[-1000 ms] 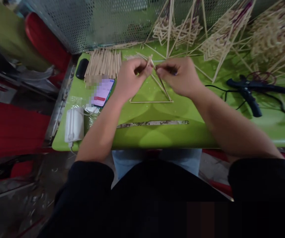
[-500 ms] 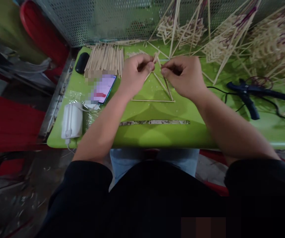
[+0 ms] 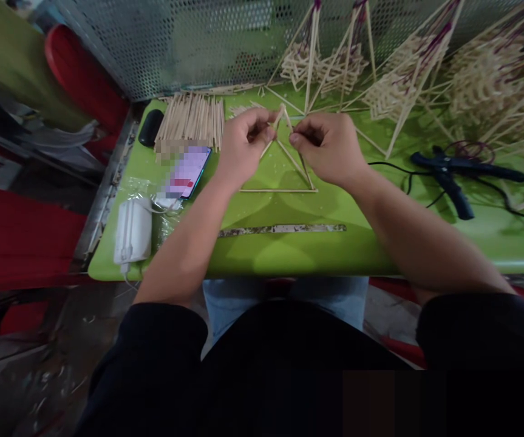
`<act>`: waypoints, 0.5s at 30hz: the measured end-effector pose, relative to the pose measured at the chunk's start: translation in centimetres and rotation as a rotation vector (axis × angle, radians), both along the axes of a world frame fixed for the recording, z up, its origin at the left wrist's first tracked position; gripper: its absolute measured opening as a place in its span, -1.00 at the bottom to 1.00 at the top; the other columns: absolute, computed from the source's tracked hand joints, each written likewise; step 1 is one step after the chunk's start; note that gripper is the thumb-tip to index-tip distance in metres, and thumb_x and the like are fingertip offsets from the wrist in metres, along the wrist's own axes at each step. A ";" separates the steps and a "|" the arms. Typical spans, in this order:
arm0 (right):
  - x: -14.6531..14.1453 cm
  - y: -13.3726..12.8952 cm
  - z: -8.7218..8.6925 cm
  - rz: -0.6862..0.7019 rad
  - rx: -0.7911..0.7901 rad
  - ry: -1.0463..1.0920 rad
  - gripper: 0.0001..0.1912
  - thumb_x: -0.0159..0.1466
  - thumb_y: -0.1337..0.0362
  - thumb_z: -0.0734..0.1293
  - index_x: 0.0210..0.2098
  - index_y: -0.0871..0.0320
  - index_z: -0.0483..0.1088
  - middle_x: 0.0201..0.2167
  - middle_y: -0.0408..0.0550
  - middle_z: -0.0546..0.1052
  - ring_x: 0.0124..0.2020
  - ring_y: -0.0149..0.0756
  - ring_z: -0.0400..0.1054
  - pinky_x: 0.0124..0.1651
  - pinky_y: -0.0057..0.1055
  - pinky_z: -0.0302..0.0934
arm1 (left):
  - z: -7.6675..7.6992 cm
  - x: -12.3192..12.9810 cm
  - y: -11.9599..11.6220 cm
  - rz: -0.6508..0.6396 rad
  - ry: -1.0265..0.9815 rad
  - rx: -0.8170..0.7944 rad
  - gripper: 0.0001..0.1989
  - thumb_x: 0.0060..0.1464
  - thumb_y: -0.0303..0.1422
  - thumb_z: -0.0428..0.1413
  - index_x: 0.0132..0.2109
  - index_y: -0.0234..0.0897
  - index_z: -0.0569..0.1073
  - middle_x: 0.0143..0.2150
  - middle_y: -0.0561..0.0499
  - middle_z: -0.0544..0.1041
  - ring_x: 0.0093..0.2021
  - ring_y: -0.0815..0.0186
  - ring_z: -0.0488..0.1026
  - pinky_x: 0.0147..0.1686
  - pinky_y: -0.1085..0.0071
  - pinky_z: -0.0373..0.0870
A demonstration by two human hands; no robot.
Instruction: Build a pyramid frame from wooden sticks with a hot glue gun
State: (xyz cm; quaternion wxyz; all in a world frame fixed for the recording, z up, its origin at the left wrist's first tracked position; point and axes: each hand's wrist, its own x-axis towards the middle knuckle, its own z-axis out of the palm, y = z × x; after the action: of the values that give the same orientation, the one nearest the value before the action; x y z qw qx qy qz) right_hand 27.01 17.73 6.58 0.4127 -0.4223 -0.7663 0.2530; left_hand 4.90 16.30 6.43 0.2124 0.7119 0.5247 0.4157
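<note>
Thin wooden sticks form a triangular frame (image 3: 280,190) in front of me, its base stick lying across the green table. At the left, my left hand (image 3: 247,142) is closed in a pinch on one of the sticks near the frame's top. My right hand (image 3: 323,145) pinches another stick on the other side. The upper ends of the two held sticks meet between my hands, at the peak. Below the frame lies a flat, speckled metal-looking strip (image 3: 284,229). My fingers partly hide the sticks they grip.
A pile of sticks (image 3: 191,118), a black oval object (image 3: 151,127), a phone (image 3: 189,173) and a white power bank (image 3: 133,230) are at left. Dark-handled pliers (image 3: 448,164) with a cable lie right. Finished stick frames (image 3: 393,79) stand behind, near a perforated metal panel (image 3: 175,48).
The upper ends of the two held sticks, apart or crossed before, now touch in a peak. The whole view has shifted slightly; both hands stay pinched on their sticks.
</note>
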 end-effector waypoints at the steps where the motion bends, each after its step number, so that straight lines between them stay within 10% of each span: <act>1: 0.0 0.0 0.0 -0.004 0.000 0.002 -0.42 0.36 -0.42 0.51 -0.32 -0.03 0.54 -0.40 0.01 0.49 -0.35 -0.11 0.31 -0.18 0.00 0.40 | -0.1 -0.1 0.1 0.002 -0.007 0.008 -0.65 0.54 -0.11 0.18 0.29 -0.13 0.61 0.07 -0.11 0.67 0.14 0.12 0.70 0.26 0.11 0.62; 10: 0.1 0.1 0.0 -0.015 0.003 0.007 -0.52 0.42 -0.26 0.53 -0.32 -0.01 0.52 -0.39 -0.02 0.48 -0.34 -0.15 0.32 -0.18 -0.07 0.33 | -1.2 -0.4 0.8 0.017 0.002 0.048 -0.68 0.58 -0.17 0.09 0.27 -0.14 0.60 0.03 -0.07 0.67 0.14 0.15 0.71 0.22 0.14 0.64; 15: 0.2 0.3 -0.1 -0.004 0.024 0.031 -0.51 0.39 -0.24 0.58 -0.35 0.00 0.51 -0.43 -0.03 0.47 -0.37 -0.18 0.29 -0.26 -0.11 0.29 | -3.2 -1.1 3.1 -0.055 -0.068 0.164 -0.52 0.57 0.14 0.11 0.19 -0.13 0.62 -0.12 -0.03 0.61 -0.03 0.18 0.71 0.09 0.14 0.66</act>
State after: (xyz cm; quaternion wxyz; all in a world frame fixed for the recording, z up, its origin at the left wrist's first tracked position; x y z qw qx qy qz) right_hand 27.17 18.01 6.47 0.4301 -0.4151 -0.7619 0.2495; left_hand 3.83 19.35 3.27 0.1824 0.7264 0.4616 0.4754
